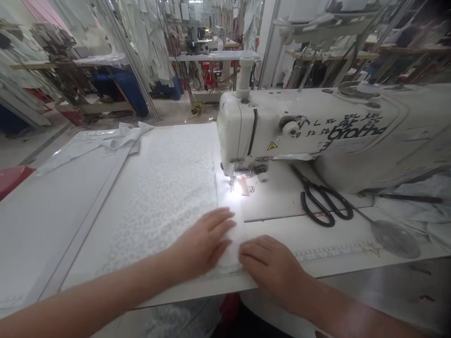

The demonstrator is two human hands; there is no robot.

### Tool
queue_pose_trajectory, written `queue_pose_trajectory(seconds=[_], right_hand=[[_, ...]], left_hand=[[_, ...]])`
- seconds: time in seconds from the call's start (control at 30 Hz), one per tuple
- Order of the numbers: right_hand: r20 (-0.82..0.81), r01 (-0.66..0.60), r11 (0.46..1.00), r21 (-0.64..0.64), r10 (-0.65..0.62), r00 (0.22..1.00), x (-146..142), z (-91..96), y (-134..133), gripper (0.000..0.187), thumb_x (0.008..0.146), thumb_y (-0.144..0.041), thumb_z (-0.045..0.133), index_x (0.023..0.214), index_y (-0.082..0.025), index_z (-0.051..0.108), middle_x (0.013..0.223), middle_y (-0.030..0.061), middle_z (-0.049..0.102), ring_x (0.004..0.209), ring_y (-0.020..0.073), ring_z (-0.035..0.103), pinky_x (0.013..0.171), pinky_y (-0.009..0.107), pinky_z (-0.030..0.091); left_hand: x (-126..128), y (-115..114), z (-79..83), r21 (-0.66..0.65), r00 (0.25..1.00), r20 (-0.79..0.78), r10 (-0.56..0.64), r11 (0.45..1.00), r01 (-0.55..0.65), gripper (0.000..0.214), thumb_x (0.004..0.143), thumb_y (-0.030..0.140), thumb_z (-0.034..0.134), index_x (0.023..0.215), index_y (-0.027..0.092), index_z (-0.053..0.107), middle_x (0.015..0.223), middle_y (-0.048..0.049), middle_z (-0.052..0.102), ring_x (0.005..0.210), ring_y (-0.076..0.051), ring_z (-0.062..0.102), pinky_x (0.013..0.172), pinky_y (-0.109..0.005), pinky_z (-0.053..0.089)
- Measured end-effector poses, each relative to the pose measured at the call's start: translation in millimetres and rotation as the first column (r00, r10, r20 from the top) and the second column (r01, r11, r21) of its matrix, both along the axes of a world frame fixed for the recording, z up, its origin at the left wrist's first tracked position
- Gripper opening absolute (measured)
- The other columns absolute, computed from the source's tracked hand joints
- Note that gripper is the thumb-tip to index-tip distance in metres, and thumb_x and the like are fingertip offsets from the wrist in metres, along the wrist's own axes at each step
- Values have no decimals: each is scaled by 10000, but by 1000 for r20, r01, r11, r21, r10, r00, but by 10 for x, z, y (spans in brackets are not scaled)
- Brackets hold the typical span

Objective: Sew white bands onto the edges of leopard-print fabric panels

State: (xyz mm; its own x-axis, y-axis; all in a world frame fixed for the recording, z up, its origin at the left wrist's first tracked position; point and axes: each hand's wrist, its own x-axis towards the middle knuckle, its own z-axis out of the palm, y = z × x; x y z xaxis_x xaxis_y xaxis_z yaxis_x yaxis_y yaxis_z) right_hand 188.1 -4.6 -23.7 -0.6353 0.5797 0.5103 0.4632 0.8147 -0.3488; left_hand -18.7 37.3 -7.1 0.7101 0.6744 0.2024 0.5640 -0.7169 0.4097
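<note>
A pale fabric with a faint leopard-like print [165, 188] lies across the table and runs up to the lit needle area of a white sewing machine [282, 126]. My left hand [202, 241] rests on it, just in front of the presser foot [232, 184], fingers stretched out over the white strip at its right edge. Close to the table's front edge, my right hand [271, 267] has its fingers pressed together on the near end of that white strip [227, 256]. The fingertips of the two hands are a short way apart.
Black-handled scissors [324, 202] lie under the machine arm. A printed ruler scale [334, 251] runs along the front edge. White scraps [105, 145] lie at the far left, crumpled cloth [423, 206] at the right. A red object [14, 180] is beside the table's left edge.
</note>
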Motion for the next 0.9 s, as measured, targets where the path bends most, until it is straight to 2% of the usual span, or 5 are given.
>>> queue_pose_trajectory(seconds=[0.1,0.17,0.47,0.63,0.9], right_hand=[[0,11,999,33,-11,1000,3,-4,151,224,889,-67,403,827,-140,605,829,70,647,778,165,558,687,291,454],[13,25,998,50,-26,1000,3,6,252,243,882,-58,391,818,-142,610,827,69,651,765,166,557,681,292,453],[42,49,996,72,-52,998,-7,-22,628,228,876,-58,407,880,-134,622,882,63,671,793,172,580,701,299,470],[54,74,997,28,-75,996,20,-39,799,212,899,-101,419,881,-156,624,887,58,649,856,178,564,778,329,449],[107,115,985,126,-129,986,34,-72,1028,205,893,-139,437,998,-131,613,972,87,657,915,226,570,817,389,435]], left_hand=[[41,-145,20,-123,994,113,2,992,12,324,863,132,442,1185,163,458,1286,-125,479,1248,-216,393,1006,-440,419],[24,-121,11,-136,992,127,14,991,3,322,863,143,449,1184,166,463,1272,-124,494,1236,-217,409,1006,-451,415],[-121,352,-29,-70,992,-53,-111,992,107,345,891,286,455,1217,179,491,1303,-94,493,1259,-251,376,1003,-475,373],[-118,535,-31,-49,992,-49,-119,992,117,329,878,306,475,1184,196,520,1302,-84,492,1252,-252,383,996,-466,364],[-109,878,-3,8,993,-44,-109,994,110,322,855,289,509,1167,209,519,1261,-81,515,1196,-244,432,967,-432,378]])
